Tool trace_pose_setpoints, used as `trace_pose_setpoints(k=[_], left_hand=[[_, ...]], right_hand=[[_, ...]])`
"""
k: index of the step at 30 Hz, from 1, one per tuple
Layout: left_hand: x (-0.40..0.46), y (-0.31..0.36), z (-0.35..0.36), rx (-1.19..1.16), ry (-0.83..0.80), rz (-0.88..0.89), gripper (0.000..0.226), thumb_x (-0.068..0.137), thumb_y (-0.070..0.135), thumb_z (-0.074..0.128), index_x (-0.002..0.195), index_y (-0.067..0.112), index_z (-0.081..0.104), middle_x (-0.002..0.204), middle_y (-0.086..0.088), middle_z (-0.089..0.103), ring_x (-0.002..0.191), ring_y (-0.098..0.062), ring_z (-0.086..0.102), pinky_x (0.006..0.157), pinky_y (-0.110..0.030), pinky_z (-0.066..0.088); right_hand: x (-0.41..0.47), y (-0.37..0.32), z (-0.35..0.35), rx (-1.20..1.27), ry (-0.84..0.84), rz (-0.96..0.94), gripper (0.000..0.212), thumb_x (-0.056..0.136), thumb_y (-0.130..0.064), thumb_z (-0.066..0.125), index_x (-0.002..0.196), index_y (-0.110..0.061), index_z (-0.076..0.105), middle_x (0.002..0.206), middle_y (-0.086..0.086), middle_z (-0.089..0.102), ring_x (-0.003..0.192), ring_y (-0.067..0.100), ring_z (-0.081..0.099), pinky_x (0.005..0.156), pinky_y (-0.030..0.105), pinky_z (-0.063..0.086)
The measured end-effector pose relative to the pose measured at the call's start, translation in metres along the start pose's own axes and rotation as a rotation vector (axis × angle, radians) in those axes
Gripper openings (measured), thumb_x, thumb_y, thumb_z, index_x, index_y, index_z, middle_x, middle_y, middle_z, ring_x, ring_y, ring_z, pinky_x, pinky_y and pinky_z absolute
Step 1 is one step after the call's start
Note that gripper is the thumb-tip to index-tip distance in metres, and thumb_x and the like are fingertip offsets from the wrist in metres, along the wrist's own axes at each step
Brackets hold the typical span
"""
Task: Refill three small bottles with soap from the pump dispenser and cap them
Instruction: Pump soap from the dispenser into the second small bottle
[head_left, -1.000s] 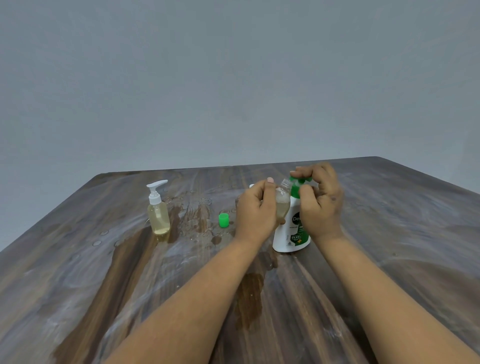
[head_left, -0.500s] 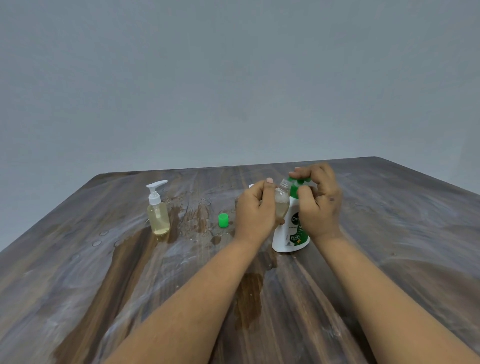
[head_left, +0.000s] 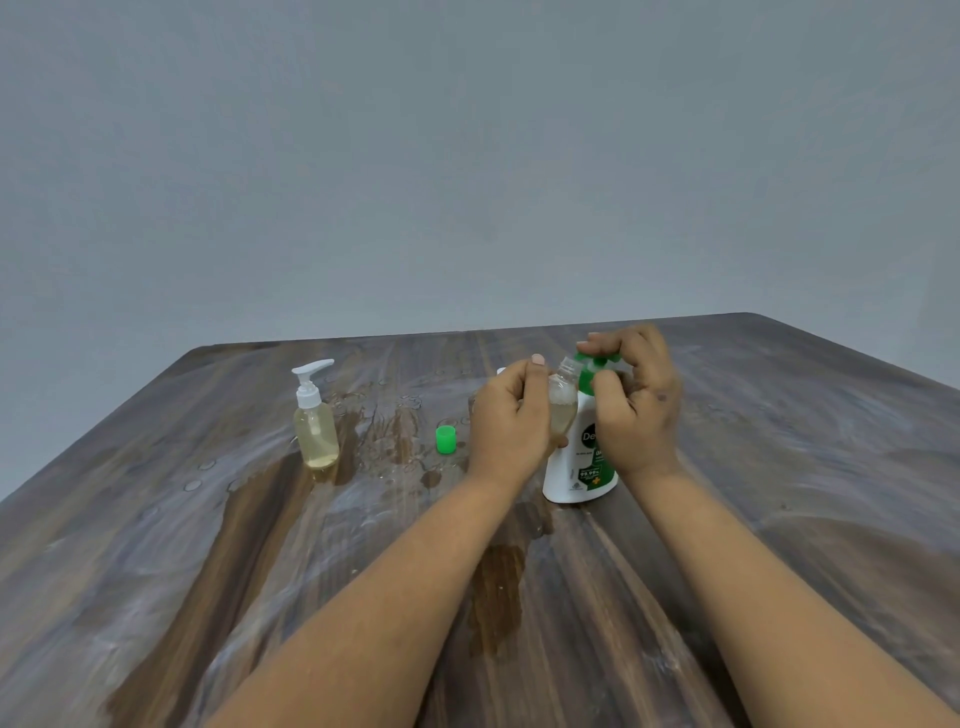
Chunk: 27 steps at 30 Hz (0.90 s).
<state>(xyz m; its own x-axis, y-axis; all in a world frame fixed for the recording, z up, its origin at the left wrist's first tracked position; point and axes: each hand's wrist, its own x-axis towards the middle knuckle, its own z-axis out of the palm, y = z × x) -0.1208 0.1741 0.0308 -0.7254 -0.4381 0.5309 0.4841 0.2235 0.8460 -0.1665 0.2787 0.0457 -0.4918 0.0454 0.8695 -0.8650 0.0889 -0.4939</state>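
Little has shifted: left hand (head_left: 511, 415) grips 1 small bottle (head_left: 563, 402), tilted to catch soap, under the pump dispenser (head_left: 582, 457) — right hand (head_left: 636, 400) clasps its green head.

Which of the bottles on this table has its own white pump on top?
The clear bottle of yellowish liquid, standing alone at the table's far left. The white dispenser has a green pump, and the small bottle in the left hand is open-necked.

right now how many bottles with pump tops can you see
2: a clear pump bottle standing at the table's left, and the white-and-green dispenser between the hands. Others may hide behind the hands.
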Motion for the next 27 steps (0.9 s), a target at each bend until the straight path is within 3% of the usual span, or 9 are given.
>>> trace_pose_setpoints(k=[5, 11, 15, 19, 23, 27], left_hand=[[0.0009, -0.0015, -0.0001, -0.002, 0.003, 0.007, 0.047, 0.105, 0.029, 0.042, 0.075, -0.004, 0.056, 0.063, -0.033, 0.053, 0.052, -0.044, 0.056, 0.038, -0.026, 0.045], [0.0009, -0.0017, -0.0002, 0.002, 0.003, 0.018, 0.048, 0.105, 0.029, 0.042, 0.076, -0.007, 0.054, 0.063, -0.033, 0.052, 0.053, -0.046, 0.055, 0.038, -0.032, 0.049], [0.0007, -0.0011, -0.0004, 0.016, 0.008, 0.03, 0.047, 0.105, 0.028, 0.042, 0.075, -0.007, 0.054, 0.062, -0.032, 0.053, 0.047, -0.035, 0.056, 0.036, -0.023, 0.043], [0.0009, -0.0002, -0.0006, 0.02, 0.007, 0.028, 0.049, 0.105, 0.029, 0.041, 0.076, -0.008, 0.053, 0.063, -0.035, 0.052, 0.054, -0.049, 0.054, 0.039, -0.041, 0.049], [0.0008, 0.0, -0.0012, 0.033, 0.014, 0.028, 0.049, 0.105, 0.03, 0.041, 0.075, -0.007, 0.053, 0.062, -0.035, 0.052, 0.054, -0.049, 0.054, 0.037, -0.029, 0.044], [0.0003, 0.001, -0.0012, 0.045, 0.01, 0.031, 0.05, 0.105, 0.031, 0.041, 0.076, -0.008, 0.054, 0.063, -0.034, 0.053, 0.056, -0.05, 0.055, 0.041, -0.05, 0.048]], right_hand=[[-0.0018, 0.0001, -0.0018, 0.0, -0.013, -0.03, 0.036, 0.069, -0.008, 0.043, 0.096, -0.014, 0.066, 0.096, -0.001, 0.058, 0.091, 0.005, 0.057, 0.073, 0.026, 0.049], [0.0, -0.0001, 0.0, 0.018, -0.002, 0.011, 0.028, 0.071, -0.015, 0.041, 0.084, -0.015, 0.065, 0.089, -0.007, 0.057, 0.088, 0.004, 0.057, 0.073, 0.02, 0.047], [0.0, -0.0001, 0.0002, 0.011, 0.002, 0.019, 0.028, 0.07, -0.008, 0.043, 0.085, -0.015, 0.065, 0.089, -0.003, 0.057, 0.087, 0.001, 0.056, 0.072, 0.02, 0.047], [-0.0014, -0.0001, -0.0007, -0.014, -0.007, -0.031, 0.035, 0.069, -0.004, 0.044, 0.095, -0.012, 0.066, 0.096, 0.002, 0.059, 0.092, -0.002, 0.055, 0.078, 0.015, 0.044], [-0.0009, 0.0004, -0.0003, 0.0, -0.005, 0.001, 0.032, 0.071, -0.014, 0.041, 0.089, -0.01, 0.068, 0.094, 0.0, 0.058, 0.09, -0.002, 0.056, 0.076, 0.017, 0.046], [-0.0003, 0.0013, 0.0004, 0.009, 0.003, 0.018, 0.03, 0.071, -0.016, 0.041, 0.085, -0.014, 0.067, 0.092, 0.0, 0.058, 0.089, -0.001, 0.056, 0.073, 0.018, 0.047]])
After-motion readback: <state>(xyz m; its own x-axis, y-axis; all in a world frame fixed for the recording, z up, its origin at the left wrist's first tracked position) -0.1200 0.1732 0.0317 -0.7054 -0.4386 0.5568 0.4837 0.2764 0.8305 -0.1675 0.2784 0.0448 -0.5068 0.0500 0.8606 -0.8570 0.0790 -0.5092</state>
